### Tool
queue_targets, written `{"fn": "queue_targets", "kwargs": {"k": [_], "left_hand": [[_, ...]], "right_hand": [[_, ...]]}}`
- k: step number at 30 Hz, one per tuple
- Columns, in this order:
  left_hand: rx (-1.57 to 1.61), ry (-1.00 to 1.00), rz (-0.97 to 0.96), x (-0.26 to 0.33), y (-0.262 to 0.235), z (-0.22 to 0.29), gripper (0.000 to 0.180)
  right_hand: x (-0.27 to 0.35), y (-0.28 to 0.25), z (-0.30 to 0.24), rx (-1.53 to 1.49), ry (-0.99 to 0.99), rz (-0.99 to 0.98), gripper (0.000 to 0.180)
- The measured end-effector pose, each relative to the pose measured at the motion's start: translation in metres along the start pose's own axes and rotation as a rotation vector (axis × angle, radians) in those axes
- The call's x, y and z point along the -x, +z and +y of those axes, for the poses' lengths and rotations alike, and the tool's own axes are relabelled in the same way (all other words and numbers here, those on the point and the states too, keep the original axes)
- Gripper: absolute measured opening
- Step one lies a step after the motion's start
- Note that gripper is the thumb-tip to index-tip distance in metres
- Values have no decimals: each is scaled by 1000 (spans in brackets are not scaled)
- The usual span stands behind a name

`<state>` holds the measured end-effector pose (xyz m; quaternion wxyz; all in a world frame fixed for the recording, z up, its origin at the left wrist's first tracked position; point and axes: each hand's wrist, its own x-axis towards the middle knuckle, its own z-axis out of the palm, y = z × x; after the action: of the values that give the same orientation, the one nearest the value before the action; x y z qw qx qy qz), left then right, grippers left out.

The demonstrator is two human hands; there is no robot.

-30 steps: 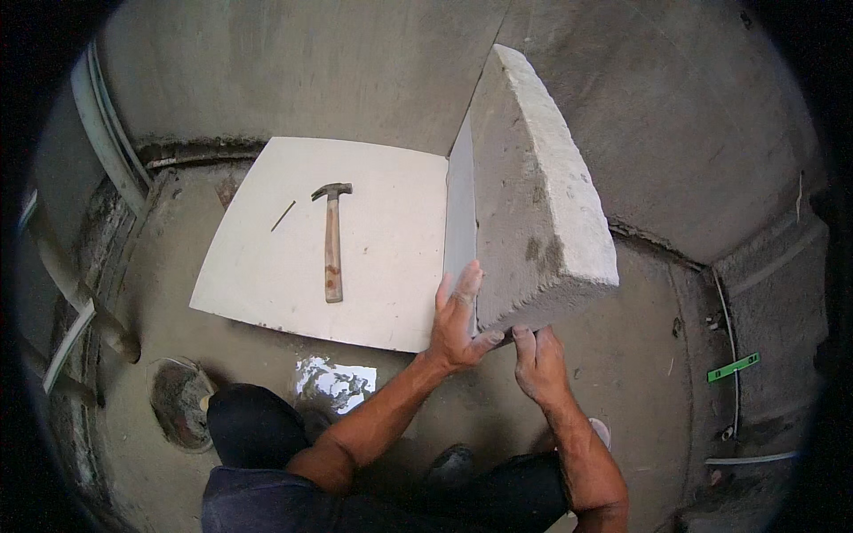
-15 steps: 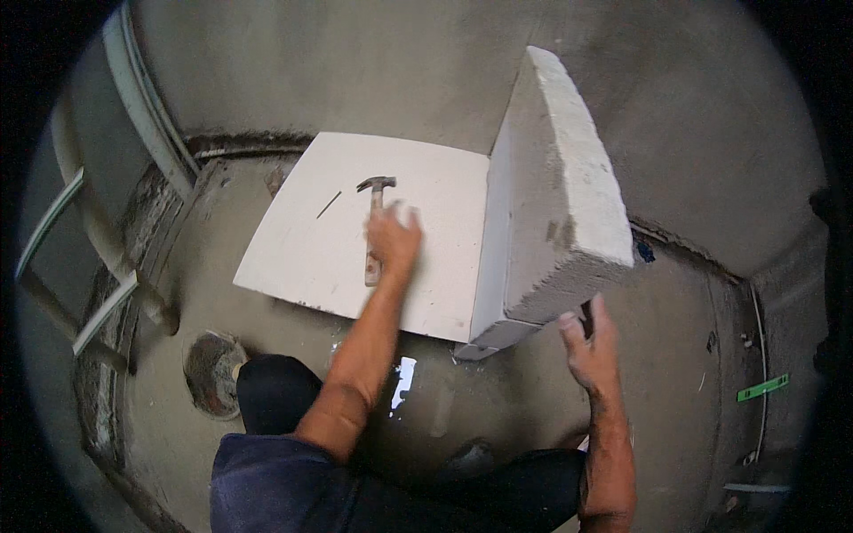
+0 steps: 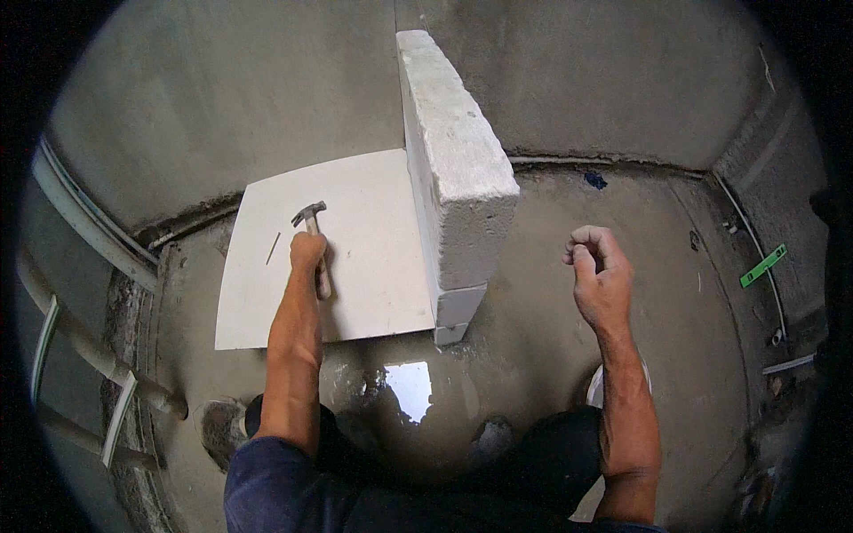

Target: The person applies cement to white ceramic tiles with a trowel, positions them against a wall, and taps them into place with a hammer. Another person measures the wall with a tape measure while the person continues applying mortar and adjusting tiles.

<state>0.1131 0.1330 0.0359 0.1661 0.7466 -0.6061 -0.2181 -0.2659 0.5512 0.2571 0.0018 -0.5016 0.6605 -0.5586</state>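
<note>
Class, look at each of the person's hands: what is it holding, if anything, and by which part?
The left hand grips the hammer by its wooden handle, just below the head. The right hand is loosely curled in the air and holds nothing visible.

Wet concrete floor (image 3: 533, 355), white board (image 3: 373, 258) lying flat, grey block (image 3: 453, 169) standing on edge, puddle (image 3: 410, 386)

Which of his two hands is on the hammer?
The left hand, closed on the hammer lying on the pale board. The right hand hangs loosely curled and empty beside the grey block.
</note>
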Motion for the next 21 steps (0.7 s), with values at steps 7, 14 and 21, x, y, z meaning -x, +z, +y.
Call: {"fn": "queue_targets", "kwargs": {"k": [7, 14, 21], "left_hand": [[984, 15, 28, 52, -51, 86, 37], [1673, 734, -108, 247, -228, 186, 46], [1669, 1173, -541, 395, -233, 233, 47]], "right_hand": [[10, -24, -28, -48, 9, -8, 13], [23, -9, -103, -55, -499, -208, 24], [24, -3, -142, -427, -43, -646, 50]]}}
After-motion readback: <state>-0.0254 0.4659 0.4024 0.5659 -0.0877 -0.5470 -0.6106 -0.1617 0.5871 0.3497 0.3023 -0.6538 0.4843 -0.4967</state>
